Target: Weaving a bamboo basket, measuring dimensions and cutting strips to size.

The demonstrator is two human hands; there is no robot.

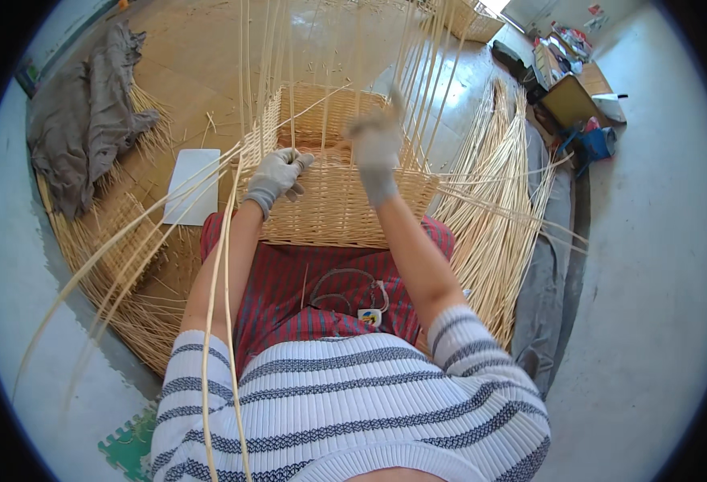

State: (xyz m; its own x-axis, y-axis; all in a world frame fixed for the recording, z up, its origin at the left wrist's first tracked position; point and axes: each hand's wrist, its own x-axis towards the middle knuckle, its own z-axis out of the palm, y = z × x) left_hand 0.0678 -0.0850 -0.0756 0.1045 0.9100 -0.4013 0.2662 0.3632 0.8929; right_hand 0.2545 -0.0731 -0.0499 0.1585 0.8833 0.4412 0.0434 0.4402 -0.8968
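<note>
A rectangular wicker basket [337,209] in pale rods rests on my lap, with long upright stakes rising from its walls. My left hand [275,178], in a light work glove, is at the left part of the near rim. Its thumb and fingers close on a wicker rod there, though the exact grip is partly hidden. Over the near wall, towards the right, my gloved right hand [376,153] is raised and smeared by motion. A blurred greyish shape sticks up above it; I cannot make out what it is. Loose rods [223,265] trail from the basket's left corner past my left arm.
To the right lies a big bundle of loose wicker rods [494,217]. At left are a white sheet [193,186], a dark grey cloth [92,120] and a woven piece [131,241] among more rods. Another basket [474,22] stands at the back. Clutter [574,96] fills the far right.
</note>
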